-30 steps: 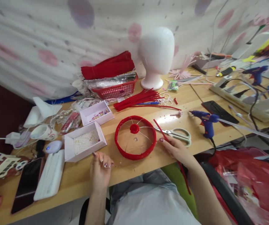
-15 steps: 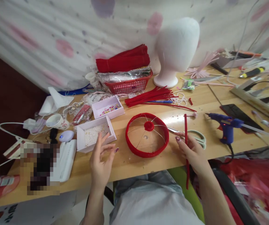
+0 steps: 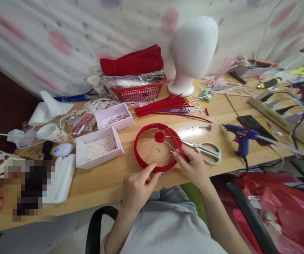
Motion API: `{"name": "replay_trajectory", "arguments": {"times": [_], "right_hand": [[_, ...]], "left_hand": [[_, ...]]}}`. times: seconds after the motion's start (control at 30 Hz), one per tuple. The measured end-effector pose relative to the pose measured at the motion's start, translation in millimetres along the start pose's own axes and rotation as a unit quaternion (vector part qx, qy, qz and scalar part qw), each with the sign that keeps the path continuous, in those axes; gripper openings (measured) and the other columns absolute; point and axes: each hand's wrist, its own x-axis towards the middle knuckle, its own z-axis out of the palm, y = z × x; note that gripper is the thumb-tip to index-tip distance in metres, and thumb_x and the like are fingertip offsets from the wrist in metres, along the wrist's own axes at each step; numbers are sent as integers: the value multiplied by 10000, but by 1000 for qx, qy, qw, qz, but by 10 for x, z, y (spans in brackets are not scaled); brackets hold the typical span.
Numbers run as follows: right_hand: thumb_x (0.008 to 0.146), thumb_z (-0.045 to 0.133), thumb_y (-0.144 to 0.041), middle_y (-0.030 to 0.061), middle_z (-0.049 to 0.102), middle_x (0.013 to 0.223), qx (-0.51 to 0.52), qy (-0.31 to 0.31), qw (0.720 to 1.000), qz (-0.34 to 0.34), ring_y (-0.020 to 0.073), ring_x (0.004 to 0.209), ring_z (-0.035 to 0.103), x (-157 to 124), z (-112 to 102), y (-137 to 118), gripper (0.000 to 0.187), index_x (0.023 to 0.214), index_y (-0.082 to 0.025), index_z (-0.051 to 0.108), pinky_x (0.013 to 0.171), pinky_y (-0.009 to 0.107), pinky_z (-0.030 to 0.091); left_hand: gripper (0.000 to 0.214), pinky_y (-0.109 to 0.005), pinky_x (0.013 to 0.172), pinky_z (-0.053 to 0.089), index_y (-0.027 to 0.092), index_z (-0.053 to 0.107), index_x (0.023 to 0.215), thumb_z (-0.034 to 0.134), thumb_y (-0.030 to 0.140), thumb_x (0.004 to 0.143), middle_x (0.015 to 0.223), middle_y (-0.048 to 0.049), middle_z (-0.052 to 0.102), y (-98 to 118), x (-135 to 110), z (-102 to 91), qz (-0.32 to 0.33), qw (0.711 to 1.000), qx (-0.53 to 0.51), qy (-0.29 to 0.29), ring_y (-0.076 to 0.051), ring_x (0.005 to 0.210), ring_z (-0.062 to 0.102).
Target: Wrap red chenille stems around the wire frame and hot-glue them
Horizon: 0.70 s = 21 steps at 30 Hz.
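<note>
A round frame wrapped in red fuzzy material lies on the table, with thin wires running to a red disc at its centre. My left hand pinches the frame's near rim between thumb and fingers. My right hand is closed on a red pipe cleaner, which slants up and left over the frame's right side. Part of the pipe cleaner is hidden by the hand. Scissors with pale green handles lie beside my right hand.
A blue glue gun stands at right near a phone. Left are boxes of pearls and gems. Behind are red pipe cleaners, a red basket and a white foam head.
My left hand has moved right from near the pearl box onto the frame's rim. My right hand has brought the pipe cleaner left over the frame, uncovering the scissors. The view has shifted slightly.
</note>
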Motion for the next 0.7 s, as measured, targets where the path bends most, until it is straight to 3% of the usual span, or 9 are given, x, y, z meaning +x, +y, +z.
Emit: {"name": "replay_trajectory", "arguments": {"times": [0.2,0.53,0.7], "right_hand": [[896,571,-470,-42,423,547,9,3,999,31,103,494,302,-37,24,-39,337,690,-203,581,478,256,243],[901,553,-453,-25,437,585,27,-5,999,35,120,553,379,-31,39,-54,345,661,-209,509,513,247,299],[935,510,-486,-11,462,608,49,-6,998,28,132,584,420,-44,35,-25,382,676,-206,533,535,252,341]], "left_hand": [[174,-210,501,393,166,756,1000,625,258,932,514,26,659,-9,-4,49,-41,998,23,-34,-97,420,576],[196,-203,495,395,153,762,959,635,297,917,443,55,565,39,21,79,-85,996,35,-10,-91,389,535],[172,-202,537,454,171,763,976,604,227,940,578,1,709,41,15,88,-25,999,42,-2,-109,478,639]]}}
